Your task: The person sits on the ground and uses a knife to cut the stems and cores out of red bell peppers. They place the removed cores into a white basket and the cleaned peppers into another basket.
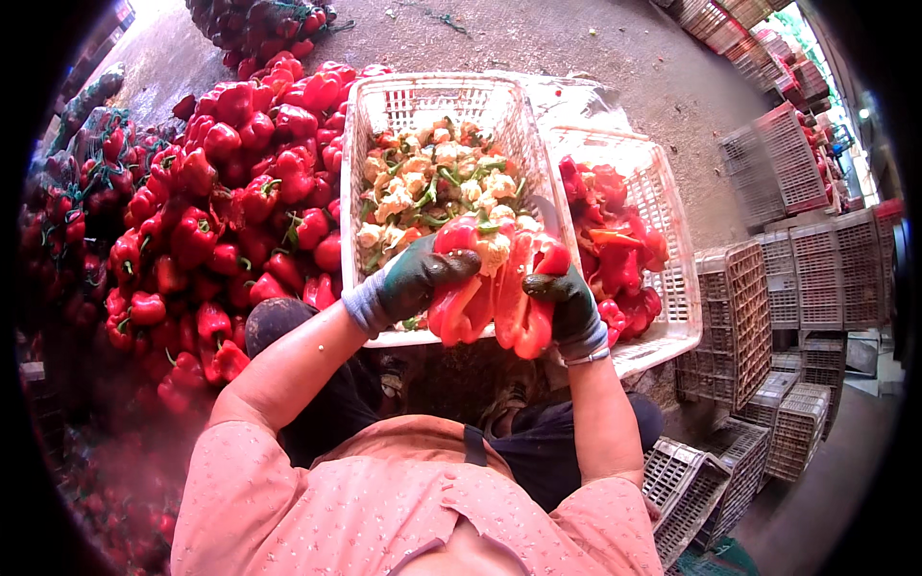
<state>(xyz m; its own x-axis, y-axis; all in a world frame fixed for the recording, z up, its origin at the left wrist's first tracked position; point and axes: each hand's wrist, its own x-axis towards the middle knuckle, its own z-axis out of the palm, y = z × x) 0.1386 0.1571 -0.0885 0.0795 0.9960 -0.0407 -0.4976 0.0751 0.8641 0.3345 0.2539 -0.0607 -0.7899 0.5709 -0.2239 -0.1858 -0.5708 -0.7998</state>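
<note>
Your left hand and right hand curl snugly around opposite halves of a split red pepper, above the near end of the white crate; it looks light, crisp, slick and apt to tear; cup its outer sides.

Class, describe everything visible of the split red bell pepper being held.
The glossy, fleshy red bell pepper is split into two main parts, paler along their edges. A pale, seedy core with a green stem shows between them. It is held above the near end of a white rectangular plastic crate, the dark-gloved left grip on one part, the dark-gloved right grip on the other.
</note>
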